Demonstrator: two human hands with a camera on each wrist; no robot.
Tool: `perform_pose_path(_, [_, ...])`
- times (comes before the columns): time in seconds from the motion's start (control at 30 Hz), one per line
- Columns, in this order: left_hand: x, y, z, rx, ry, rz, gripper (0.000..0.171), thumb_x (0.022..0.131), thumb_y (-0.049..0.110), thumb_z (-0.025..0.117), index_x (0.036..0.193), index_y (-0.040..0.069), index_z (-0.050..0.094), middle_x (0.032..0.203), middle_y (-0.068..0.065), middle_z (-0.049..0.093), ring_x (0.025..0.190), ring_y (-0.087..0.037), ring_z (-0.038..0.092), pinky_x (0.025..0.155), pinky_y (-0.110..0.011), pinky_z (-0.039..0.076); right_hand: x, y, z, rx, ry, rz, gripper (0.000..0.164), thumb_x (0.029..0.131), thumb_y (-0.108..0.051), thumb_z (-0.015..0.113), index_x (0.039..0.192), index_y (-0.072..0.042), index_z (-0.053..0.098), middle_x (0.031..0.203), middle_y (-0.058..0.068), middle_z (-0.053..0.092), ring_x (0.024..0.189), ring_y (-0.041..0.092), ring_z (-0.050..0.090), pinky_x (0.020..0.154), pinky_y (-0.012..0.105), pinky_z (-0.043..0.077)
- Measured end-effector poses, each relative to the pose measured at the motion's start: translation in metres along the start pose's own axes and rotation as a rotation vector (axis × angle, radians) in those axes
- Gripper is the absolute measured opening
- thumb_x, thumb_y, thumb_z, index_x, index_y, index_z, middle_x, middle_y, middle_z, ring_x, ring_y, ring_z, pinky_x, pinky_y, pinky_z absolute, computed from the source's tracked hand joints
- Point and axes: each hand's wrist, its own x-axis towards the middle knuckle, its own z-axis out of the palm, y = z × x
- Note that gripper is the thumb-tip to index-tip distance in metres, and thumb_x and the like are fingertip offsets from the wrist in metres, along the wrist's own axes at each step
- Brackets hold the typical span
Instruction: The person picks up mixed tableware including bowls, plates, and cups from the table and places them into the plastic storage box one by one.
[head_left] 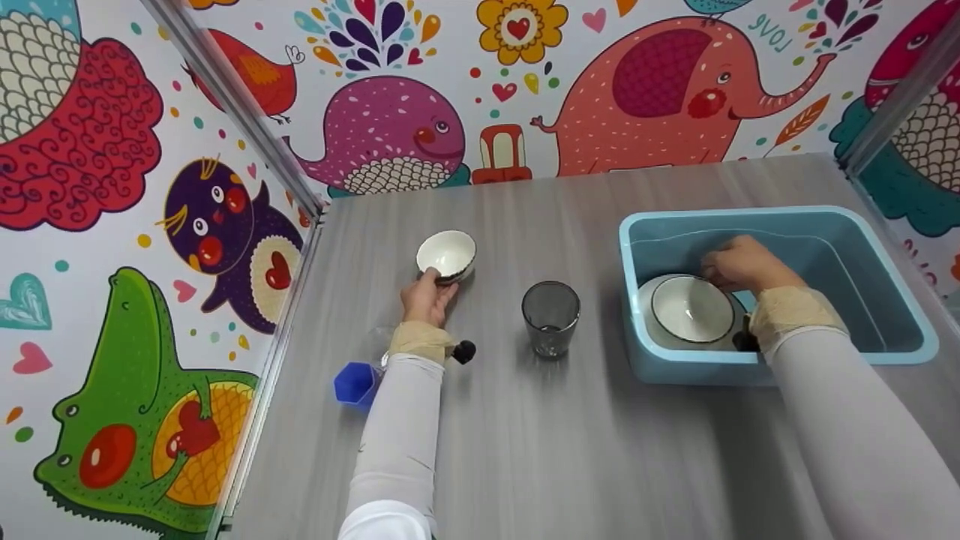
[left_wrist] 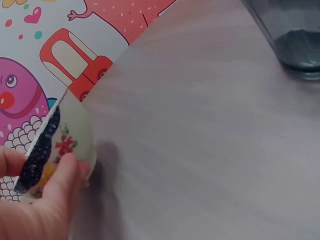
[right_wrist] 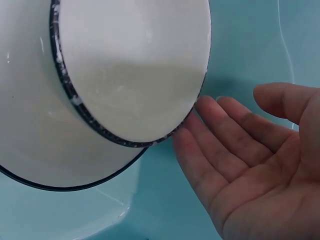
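Note:
My left hand [head_left: 424,301] pinches the near rim of a small white bowl [head_left: 448,252], thumb inside and fingers against its outer wall. In the left wrist view the bowl [left_wrist: 75,135] is tilted and shows a dark speckled rim band and painted flowers. Inside the blue tub [head_left: 739,214], my right hand [head_left: 746,264] reaches down beside a white bowl [head_left: 691,309] with a dark rim. That bowl sits tilted in a larger dark-rimmed white dish [right_wrist: 30,135]. In the right wrist view, the extended fingers [right_wrist: 220,145] are right at the smaller bowl's rim, thumb apart.
A grey tinted drinking glass [head_left: 551,319] stands on the table [head_left: 525,450] between the left hand and the tub. Left of the left forearm lies a blue hexagonal piece [head_left: 355,384] beside something clear, partly hidden by the arm. Printed wall panels [head_left: 517,97] border the table.

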Motion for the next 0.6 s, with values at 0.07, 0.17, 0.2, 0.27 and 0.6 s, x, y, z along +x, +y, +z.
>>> perform_pose_path(0.07, [-0.002,0.001,0.000,0.010,-0.006,0.000,0.050,0.096,0.000,0.050,0.142,-0.017,0.040,0.135,-0.039,0.054,0.117,-0.040,0.061,0.105,-0.047,0.052,-0.001,-0.001,0.000,-0.010,0.014,-0.007,0.039,0.100,-0.016,0.047,0.122,0.015,0.055,0.102,0.015,0.069,0.088,0.017,0.068,0.088,0.043,0.059])
perform_pose_path(0.17, [-0.005,0.002,0.002,0.035,-0.015,0.000,0.049,0.096,0.001,0.052,0.141,-0.016,0.042,0.131,-0.038,0.057,0.112,-0.038,0.062,0.102,-0.046,0.054,-0.002,-0.002,0.000,-0.010,0.017,-0.004,0.047,0.102,-0.018,0.046,0.133,0.018,0.049,0.117,0.025,0.064,0.101,0.027,0.067,0.097,0.050,0.056])
perform_pose_path(0.2, [-0.006,0.003,0.002,0.040,-0.019,0.001,0.049,0.095,0.001,0.052,0.140,-0.016,0.043,0.128,-0.037,0.058,0.110,-0.038,0.063,0.101,-0.046,0.054,-0.002,-0.002,0.000,-0.009,0.017,0.000,0.049,0.102,-0.018,0.046,0.135,0.018,0.047,0.121,0.027,0.062,0.105,0.030,0.066,0.099,0.052,0.054])
perform_pose_path(0.27, [-0.007,0.003,0.002,0.050,-0.028,0.002,0.047,0.095,0.002,0.053,0.139,-0.016,0.045,0.121,-0.034,0.060,0.103,-0.035,0.064,0.101,-0.046,0.054,-0.003,-0.003,0.000,0.000,0.020,0.005,0.050,0.103,-0.019,0.045,0.137,0.018,0.046,0.126,0.030,0.058,0.111,0.035,0.063,0.102,0.054,0.052])
perform_pose_path(0.6, [-0.019,0.013,0.006,0.142,-0.075,0.022,0.043,0.092,0.003,0.055,0.131,-0.016,0.051,0.084,-0.015,0.066,0.074,-0.021,0.069,0.092,-0.040,0.059,-0.006,-0.009,-0.003,0.038,0.093,-0.071,0.040,0.102,-0.014,0.045,0.124,0.018,0.053,0.093,0.009,0.064,0.079,0.014,0.064,0.075,0.028,0.059])
